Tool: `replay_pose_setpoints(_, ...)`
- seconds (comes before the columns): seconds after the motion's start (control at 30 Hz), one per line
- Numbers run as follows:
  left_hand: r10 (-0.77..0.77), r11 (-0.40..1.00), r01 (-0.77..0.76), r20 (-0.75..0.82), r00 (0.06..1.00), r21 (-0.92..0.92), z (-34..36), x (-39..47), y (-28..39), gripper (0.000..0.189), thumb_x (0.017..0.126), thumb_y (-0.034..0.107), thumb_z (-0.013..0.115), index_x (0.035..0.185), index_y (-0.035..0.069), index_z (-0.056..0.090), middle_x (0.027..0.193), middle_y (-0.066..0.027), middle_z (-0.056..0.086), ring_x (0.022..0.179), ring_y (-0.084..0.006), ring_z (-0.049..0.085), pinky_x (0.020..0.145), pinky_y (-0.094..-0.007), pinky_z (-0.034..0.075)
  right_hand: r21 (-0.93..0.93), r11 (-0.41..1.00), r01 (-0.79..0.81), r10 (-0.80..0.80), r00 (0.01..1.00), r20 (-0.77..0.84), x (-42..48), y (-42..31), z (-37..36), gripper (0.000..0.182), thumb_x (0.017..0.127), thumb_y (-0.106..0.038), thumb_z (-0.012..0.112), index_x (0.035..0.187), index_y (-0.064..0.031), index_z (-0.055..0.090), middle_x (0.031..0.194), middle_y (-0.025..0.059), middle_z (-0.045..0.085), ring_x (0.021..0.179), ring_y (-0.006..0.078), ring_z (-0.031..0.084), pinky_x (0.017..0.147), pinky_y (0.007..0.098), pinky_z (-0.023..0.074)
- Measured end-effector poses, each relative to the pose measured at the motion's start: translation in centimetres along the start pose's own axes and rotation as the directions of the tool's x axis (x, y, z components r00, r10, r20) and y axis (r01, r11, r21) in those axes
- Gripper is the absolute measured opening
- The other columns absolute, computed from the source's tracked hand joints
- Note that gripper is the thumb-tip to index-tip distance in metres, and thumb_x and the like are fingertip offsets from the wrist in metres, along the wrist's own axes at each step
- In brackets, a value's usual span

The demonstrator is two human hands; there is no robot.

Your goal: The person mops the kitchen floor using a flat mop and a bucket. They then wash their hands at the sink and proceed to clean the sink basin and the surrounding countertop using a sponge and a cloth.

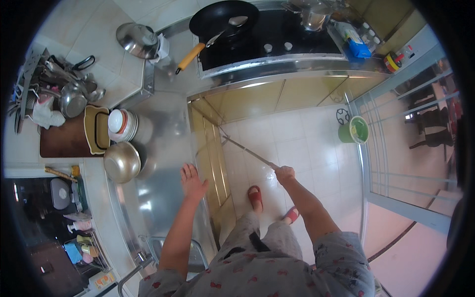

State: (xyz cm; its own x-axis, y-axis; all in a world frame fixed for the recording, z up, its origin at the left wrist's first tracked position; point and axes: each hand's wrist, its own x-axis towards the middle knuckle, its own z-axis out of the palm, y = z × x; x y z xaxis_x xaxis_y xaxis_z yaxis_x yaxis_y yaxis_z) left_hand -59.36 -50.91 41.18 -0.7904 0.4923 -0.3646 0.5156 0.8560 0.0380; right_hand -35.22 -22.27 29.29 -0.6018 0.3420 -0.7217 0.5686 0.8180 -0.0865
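My right hand [285, 174] grips the upper end of a long thin pole [252, 153]. The pole slants down to the left over the white tiled floor [293, 137], toward the corner of the yellow cabinets [209, 148]. What sits at its far end is too dim to tell. My left hand [193, 182] rests palm down, fingers spread, at the edge of the stainless steel counter [167, 122] and holds nothing. Beyond it on the counter stand a metal basin [120, 162] and a stack of bowls and plates [122, 124].
A wok [219, 18] with a wooden handle sits on the black gas stove [252, 48]. By the glazed door [404, 148] stands a green bin [349, 133], with a black pan ring [342, 116] beside it. A sink [196, 256] lies at lower left. Red slippers [255, 196] are on my feet.
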Motion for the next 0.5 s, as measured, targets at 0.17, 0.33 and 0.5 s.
replay_pose_setpoints(0.17,0.031,0.995,-0.031,0.005,1.000,0.096,0.3,0.3,-0.6,0.096,0.074,0.041,0.068,0.145,-0.003,0.019,0.152,-0.0235,0.017,0.140,-0.0397,0.015,0.112,-0.0446,0.023,0.049,0.998,-0.046,0.044,0.999,0.028,1.0,2.7,-0.9,0.061,0.094,-0.015,0.044,0.147,-0.0333,0.019,0.104,0.0104,0.066,0.095,0.0251,0.066,0.077,0.0372,0.0531)
replay_pose_setpoints(0.33,0.064,0.991,-0.068,0.040,0.997,0.111,-0.1,1.1,-0.3,0.098,0.074,0.042,0.068,0.143,-0.007,0.020,0.150,-0.0255,0.019,0.140,-0.0409,0.015,0.115,-0.0413,0.018,0.153,0.980,-0.131,0.136,0.990,-0.024,1.8,7.3,2.8,0.060,0.095,-0.017,0.044,0.147,-0.0334,0.019,0.107,0.0085,0.066,0.097,0.0241,0.066,0.079,0.0376,0.0525)
replay_pose_setpoints(0.5,0.095,0.986,-0.101,0.048,0.994,0.135,0.6,1.7,-0.5,0.098,0.074,0.043,0.068,0.142,-0.010,0.020,0.150,-0.0261,0.019,0.140,-0.0407,0.014,0.116,-0.0409,0.015,0.228,0.939,-0.258,0.282,0.957,-0.075,-1.4,15.5,7.5,0.057,0.096,-0.025,0.045,0.147,-0.0346,0.020,0.105,0.0087,0.067,0.095,0.0247,0.066,0.079,0.0379,0.0522)
